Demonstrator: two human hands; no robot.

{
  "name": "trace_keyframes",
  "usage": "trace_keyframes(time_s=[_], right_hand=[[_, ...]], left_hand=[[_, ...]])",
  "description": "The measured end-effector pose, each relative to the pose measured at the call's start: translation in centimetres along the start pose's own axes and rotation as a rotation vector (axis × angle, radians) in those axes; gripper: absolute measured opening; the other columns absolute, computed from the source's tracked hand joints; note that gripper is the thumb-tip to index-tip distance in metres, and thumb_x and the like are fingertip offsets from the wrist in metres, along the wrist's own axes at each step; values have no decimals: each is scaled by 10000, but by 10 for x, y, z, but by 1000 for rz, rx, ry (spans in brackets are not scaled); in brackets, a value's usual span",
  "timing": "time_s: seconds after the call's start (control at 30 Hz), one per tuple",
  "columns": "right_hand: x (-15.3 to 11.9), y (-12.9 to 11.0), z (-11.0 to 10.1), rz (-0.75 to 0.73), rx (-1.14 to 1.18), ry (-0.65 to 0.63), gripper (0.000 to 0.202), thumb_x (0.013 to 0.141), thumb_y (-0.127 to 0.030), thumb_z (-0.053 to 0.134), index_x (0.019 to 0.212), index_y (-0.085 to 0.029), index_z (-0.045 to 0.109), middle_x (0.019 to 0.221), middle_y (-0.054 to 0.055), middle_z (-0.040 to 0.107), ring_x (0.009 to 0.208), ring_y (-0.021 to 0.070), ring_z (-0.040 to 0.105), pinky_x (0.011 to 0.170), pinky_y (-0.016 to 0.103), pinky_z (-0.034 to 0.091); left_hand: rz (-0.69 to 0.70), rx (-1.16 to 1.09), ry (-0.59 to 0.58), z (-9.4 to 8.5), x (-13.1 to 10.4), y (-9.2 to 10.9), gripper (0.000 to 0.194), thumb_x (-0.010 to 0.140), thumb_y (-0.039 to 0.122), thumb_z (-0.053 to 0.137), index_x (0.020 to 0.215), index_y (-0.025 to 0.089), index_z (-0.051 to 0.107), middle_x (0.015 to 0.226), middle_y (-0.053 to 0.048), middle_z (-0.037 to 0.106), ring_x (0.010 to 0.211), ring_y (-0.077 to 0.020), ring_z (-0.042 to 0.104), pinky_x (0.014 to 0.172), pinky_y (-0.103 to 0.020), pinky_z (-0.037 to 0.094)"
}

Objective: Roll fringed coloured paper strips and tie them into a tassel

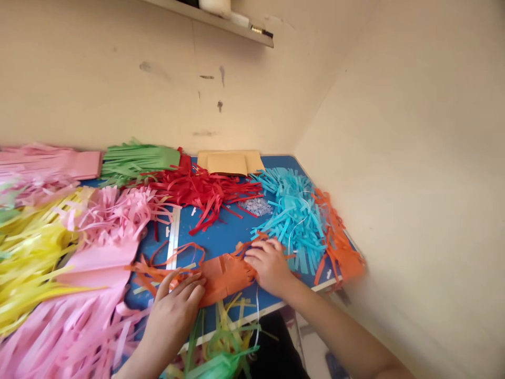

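A strip of orange fringed paper [224, 276] lies across the blue table [224, 226] near its front edge, its middle uncut and both ends sliced into thin streamers. My left hand [177, 302] is on its left end, fingers bent over the paper where the fringe begins; the thumb is hidden. At the other end, my right hand [270, 266] has its fingers curled around the bunched streamers. Beside that hand spreads a pile of light blue fringed paper [295, 210]. A white string [258, 316] hangs below the right hand, and green and yellow streamers [224, 347] dangle at the table edge.
Pink fringed paper [98, 268], yellow streamers [35, 247], red fringe [197, 184] and green fringe [140, 160] cover the left and back. Folded tan paper [229, 162] lies by the wall, small grey bits [257, 206] nearby. More orange fringe [343, 255] overhangs the right corner. A shelf [236, 26] juts overhead.
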State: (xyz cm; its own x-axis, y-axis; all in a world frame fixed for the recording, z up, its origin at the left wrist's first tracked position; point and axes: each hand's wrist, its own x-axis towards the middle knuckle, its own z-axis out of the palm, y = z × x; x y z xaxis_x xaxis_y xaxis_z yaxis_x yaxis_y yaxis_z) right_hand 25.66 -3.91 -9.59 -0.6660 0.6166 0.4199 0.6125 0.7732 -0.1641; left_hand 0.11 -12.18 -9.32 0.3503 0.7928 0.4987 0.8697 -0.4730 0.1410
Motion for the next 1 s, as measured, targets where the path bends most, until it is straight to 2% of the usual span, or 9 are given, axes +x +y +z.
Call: trace_keyframes(time_s=[0.1,0.17,0.27,0.4,0.53,0.63,0.73,0.87,1.0], right_hand=[[-5,-11,-15,-6,47,-79,448,851,-181,575,1297,-223,561,1338,78,610,1291,263,467,1100,509,184],[-4,-19,-16,-91,120,-122,451,881,-164,531,1329,-223,530,1374,77,585,1312,234,464,1132,505,141],[3,-21,-1,-113,262,-188,332,901,-148,549,1224,-204,598,1205,62,695,1135,185,601,1047,420,259],[17,-12,15,58,365,-253,101,935,-206,616,991,-232,696,901,-7,749,885,149,660,873,350,302],[30,-12,14,162,320,-294,153,971,-273,595,903,-215,720,821,2,734,831,151,652,796,315,307],[39,-15,13,216,304,-341,170,964,-277,603,868,-210,725,832,1,748,818,153,662,786,298,324],[46,-17,16,310,270,-371,139,931,-308,645,864,-224,734,798,-8,753,759,155,667,785,289,347],[50,-19,19,410,182,-359,144,878,-355,695,810,-231,726,722,-16,732,687,159,654,762,286,364],[50,-21,23,432,114,-353,226,909,-374,641,757,-219,703,677,-11,707,646,149,633,727,281,359]], left_hand=[[-19,10,-34,2,-2,3,344,883,80,376,990,177,688,945,-67,781,902,-206,732,1160,-434,204],[-24,-1,-40,2,-3,4,333,886,126,418,1052,214,693,980,-50,781,934,-221,726,1172,-462,183],[-55,-28,-39,1,-4,2,230,908,241,490,965,261,712,971,-10,785,962,-241,718,1171,-503,164],[-138,-32,-100,-4,-2,-3,219,924,368,523,970,258,707,985,-18,781,990,-258,706,1121,-537,204],[-295,6,-138,-4,6,-3,313,900,510,537,940,266,729,943,-41,778,933,-279,692,969,-515,334],[-390,-14,-214,3,15,-4,333,926,451,485,822,268,742,874,-35,777,890,-262,689,864,-450,379],[-468,-39,-304,12,22,-7,357,936,391,440,798,243,735,830,-45,775,821,-234,699,781,-391,398],[-511,26,-362,15,29,-9,403,948,422,400,809,230,725,744,-62,763,758,-247,700,767,-388,386],[-537,107,-393,16,36,-7,411,951,415,376,835,212,715,656,-59,742,693,-255,700,765,-394,375]])
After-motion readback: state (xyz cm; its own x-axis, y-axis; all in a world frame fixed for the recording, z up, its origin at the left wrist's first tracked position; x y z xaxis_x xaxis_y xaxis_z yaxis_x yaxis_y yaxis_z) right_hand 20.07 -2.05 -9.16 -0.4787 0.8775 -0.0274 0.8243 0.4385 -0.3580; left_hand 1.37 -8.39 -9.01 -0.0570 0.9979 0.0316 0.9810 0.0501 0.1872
